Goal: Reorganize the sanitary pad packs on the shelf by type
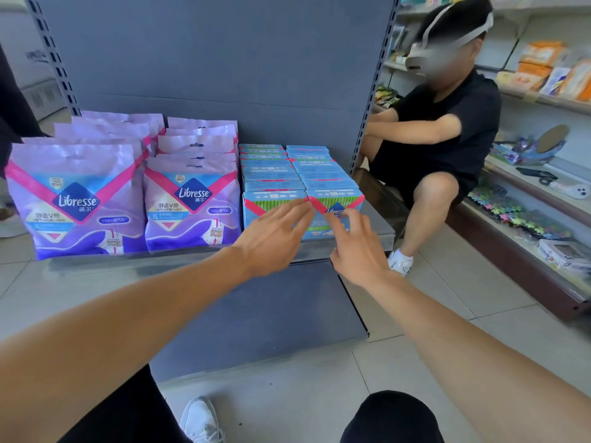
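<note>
The packs already stand sorted on the shelf (377,233): purple bags (80,203) in two rows toward its left end, blue packs (271,174) in two rows from the back panel out to the front edge at its right end. Both hands reach to the front blue packs. The left hand (271,235) lies with fingers (300,212) loosely spread and released, tips touching the upper edge of the front left blue pack (256,206). The right hand (358,254) is also unclenched, its fingers (335,225) against the face of the front right blue pack (345,203); neither grasps anything.

The blue packs look like light, compact blocks in thin plastic wrap, firm enough to stand but likely to dent and a little slippery. They should be best pinched across their two narrow sides or pushed squarely on the face. The purple bags seem softer and floppier, so their sealed top strip or both sides would probably be the place to hold.
</note>
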The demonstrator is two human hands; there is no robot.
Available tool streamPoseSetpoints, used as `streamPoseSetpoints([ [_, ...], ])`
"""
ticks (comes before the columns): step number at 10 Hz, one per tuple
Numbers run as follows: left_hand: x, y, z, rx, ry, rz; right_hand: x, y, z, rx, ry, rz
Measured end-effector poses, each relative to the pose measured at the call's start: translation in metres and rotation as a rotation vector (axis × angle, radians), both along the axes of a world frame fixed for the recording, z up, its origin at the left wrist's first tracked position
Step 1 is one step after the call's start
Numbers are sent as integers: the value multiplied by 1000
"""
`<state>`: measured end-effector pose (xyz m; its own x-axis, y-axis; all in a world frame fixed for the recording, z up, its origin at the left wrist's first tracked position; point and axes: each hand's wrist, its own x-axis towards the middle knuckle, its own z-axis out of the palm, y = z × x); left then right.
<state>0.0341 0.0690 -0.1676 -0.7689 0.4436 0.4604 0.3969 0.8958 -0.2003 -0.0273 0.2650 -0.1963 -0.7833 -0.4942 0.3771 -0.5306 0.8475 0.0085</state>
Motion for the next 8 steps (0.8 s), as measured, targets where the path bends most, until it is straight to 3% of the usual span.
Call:
streamPoseSetpoints([
  [2,24,-3,-29,109,-119,59,3,-5,5,-17,-103,-30],
  [4,21,-13,-25,113,-275,174,7,-5,-4,21,-221,-32],
  [6,21,-14,-24,73,-309,224,13,-10,-4,22,-248,-37],
  [8,27,-7,-7,91,-414,311,31,-14,23,137,-306,-59],
])
